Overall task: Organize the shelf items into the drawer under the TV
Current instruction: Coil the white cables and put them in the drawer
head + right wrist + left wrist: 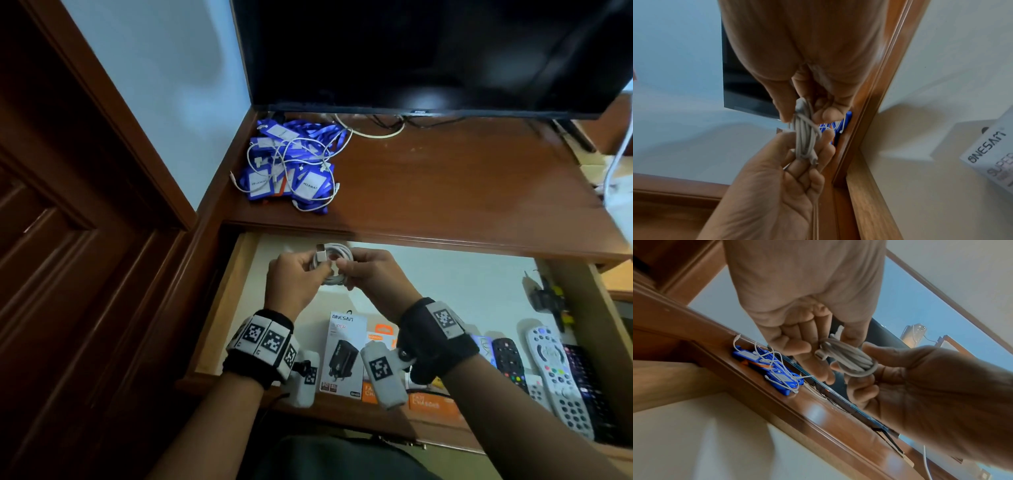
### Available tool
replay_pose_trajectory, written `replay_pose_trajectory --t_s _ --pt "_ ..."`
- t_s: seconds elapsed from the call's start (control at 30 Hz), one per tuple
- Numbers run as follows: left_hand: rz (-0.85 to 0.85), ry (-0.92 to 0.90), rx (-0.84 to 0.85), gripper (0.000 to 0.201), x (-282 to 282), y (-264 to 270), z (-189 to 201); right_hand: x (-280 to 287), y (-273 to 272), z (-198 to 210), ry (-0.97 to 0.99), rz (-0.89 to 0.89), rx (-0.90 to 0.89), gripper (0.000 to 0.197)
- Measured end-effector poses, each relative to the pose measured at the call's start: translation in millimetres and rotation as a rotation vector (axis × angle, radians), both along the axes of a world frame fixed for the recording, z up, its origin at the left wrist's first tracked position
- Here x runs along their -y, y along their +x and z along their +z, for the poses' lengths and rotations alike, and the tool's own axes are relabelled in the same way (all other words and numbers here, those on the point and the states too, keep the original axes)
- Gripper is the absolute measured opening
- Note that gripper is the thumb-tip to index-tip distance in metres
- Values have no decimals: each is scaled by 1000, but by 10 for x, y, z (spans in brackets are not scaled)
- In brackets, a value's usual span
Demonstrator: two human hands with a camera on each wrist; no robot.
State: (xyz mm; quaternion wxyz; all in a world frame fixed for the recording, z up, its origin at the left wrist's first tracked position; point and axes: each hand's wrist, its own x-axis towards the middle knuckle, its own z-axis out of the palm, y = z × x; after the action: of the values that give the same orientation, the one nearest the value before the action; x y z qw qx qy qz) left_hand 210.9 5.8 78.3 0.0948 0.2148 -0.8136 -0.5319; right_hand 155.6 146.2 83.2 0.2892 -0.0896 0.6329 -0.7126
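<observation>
A coiled white charging cable (334,262) (849,361) (804,138) is held above the open drawer (479,284) by both hands. My left hand (298,274) (797,340) pinches the coil's left side, near a plug end. My right hand (370,270) (818,104) grips the coil's right side, fingers curled round the strands. On the wooden shelf (445,192) under the TV (428,51) lies a heap of blue lanyards with white badge cards (291,161) (766,368), tangled with thin white cables.
In the drawer's front row stand a white ONESAM charger box (344,356) (990,151), orange boxes (431,401) and several remote controls (555,377). A dark tool (548,298) lies by the drawer's right wall. A wooden door (68,240) is on the left.
</observation>
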Motion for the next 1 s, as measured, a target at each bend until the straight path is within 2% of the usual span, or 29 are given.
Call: replay_pose_trajectory --t_s 0.2,0.3,0.43,0.57,0.67,0.8,0.87,0.9,0.93,1.0 --pt "47 -86 58 18 -169 -42 -36 -160 -178 -112 -29 129 59 34" --pt "85 -93 82 22 -118 -37 -78 -183 -251 -133 -1 224 51 20" --pt "95 -180 147 28 140 33 -123 -104 -405 -95 140 277 5 19" --pt "47 -188 256 22 505 121 -163 35 -588 -50 222 327 -28 16" --pt "-62 -244 375 36 795 125 -204 201 -753 -25 264 324 -35 21" --pt "-313 -422 601 16 1071 31 -380 550 -995 -2 340 317 -63 18" --pt "-489 -493 737 24 1142 -30 -489 778 -1133 1 369 301 -56 15" --pt "-564 -531 786 19 1173 -49 -540 899 -1203 0 363 280 -34 12" --pt "-629 -572 812 15 1208 -64 -608 1019 -1277 2 356 259 -23 9" --pt "-734 -651 842 22 1265 -76 -759 1274 -1429 9 371 233 -48 9"
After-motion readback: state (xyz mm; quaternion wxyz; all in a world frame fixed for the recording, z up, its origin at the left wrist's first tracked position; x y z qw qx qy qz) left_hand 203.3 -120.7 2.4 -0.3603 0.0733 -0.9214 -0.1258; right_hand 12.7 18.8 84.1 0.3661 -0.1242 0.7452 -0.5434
